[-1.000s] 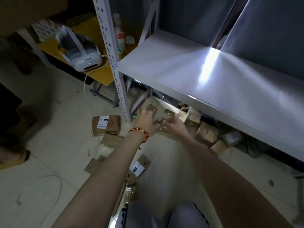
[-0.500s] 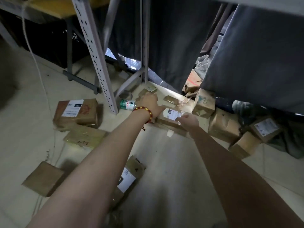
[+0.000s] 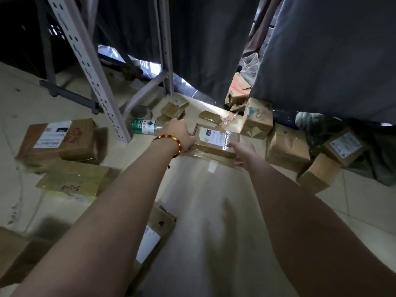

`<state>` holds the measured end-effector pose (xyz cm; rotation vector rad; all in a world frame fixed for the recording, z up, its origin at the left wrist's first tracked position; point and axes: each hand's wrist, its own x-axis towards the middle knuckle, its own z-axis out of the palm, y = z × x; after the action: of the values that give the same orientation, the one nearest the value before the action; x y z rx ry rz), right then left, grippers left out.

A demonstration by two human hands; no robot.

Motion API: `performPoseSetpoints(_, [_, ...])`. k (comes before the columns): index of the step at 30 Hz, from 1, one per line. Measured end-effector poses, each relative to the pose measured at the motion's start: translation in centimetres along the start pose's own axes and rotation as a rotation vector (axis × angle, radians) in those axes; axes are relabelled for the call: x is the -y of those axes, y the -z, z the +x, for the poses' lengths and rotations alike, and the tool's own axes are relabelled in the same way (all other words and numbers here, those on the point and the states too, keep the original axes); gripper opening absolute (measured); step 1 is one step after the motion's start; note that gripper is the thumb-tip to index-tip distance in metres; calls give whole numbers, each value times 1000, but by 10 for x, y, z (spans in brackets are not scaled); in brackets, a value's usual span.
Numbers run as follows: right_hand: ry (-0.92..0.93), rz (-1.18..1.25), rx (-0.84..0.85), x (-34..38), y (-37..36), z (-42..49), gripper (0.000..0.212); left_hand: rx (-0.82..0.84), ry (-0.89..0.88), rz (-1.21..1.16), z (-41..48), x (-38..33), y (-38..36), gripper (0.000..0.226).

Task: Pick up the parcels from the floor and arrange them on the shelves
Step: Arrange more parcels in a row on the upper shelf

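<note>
Cardboard, label up: the flat parcel (image 3: 216,139) lies on the floor (image 3: 214,211). The left hand (image 3: 179,133) curls over its left edge; the right hand (image 3: 243,150) pinches its near right corner. A cube box (image 3: 257,118) crowds the far right corner, while a bottle (image 3: 145,126) and shelf upright (image 3: 96,82) hem the left. Bare floor opens toward the person.

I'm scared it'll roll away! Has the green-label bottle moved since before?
No. The bottle lies right beside the foot of the shelf post, on its right, just as in the earlier pictures.
</note>
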<state>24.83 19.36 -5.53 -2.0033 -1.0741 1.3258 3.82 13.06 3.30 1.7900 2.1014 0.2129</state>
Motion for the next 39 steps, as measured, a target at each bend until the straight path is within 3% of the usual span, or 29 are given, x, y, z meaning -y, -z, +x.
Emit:
performPoseSetpoints(3, [34, -26, -18, 2, -19, 13, 44, -7, -51, 98, 4, 0, 0, 46])
performPoseSetpoints(7, [194, -277, -18, -8, -36, 23, 29, -70, -111, 122, 9, 0, 5, 46])
performPoseSetpoints(10, [239, -390, -51, -23, -46, 33, 38, -54, -98, 175, 10, 8, -1, 46])
performPoseSetpoints(14, [259, -894, -60, -43, -42, 52, 58, -33, -79, 223, 15, 21, -8, 49])
performPoseSetpoints(16, [281, -985, -27, -48, -36, 60, 65, -26, -65, 227, 18, 26, -9, 50])
performPoseSetpoints(20, [312, -1027, -11, -47, -24, 73, 73, -5, -46, 237, 21, 30, -16, 51])
performPoseSetpoints(25, [399, -1187, -88, -43, -22, 81, 62, 14, -35, 239, 25, 30, -22, 47])
performPoseSetpoints(28, [433, -1182, -143, -37, -26, 84, 51, 28, -36, 214, 28, 25, -25, 44])
performPoseSetpoints(39, [375, -1059, -81, -37, -18, 83, 57, 34, -99, 233, 24, -7, -40, 36])
